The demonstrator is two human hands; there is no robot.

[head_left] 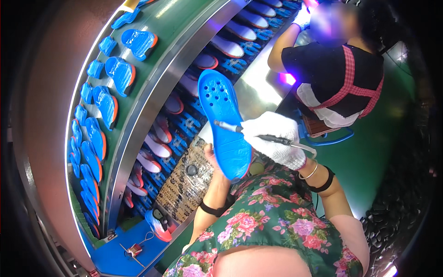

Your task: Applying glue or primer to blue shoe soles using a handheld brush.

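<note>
My bare left hand (211,159) holds a blue shoe sole (227,124) from its left side and from underneath. Most of those fingers are hidden behind the sole. Several round holes pierce its forefoot, and its surface shines as if wet. My right hand (273,138), in a white knitted glove, grips a dark pen-like applicator brush (236,128) with a pale metal neck and a clear tube trailing from its rear. The brush tip lies over the middle of the sole, near its left edge; whether it touches, I cannot tell.
Blue soles (121,76) and small blue pieces lie on a green conveyor belt (159,34) at left. Upturned shoes (227,46) line a nearer rack. Patterned, stained board (177,189) lies below my left hand. A co-worker (337,74) sits far right. A shoe (159,225) rests lower left.
</note>
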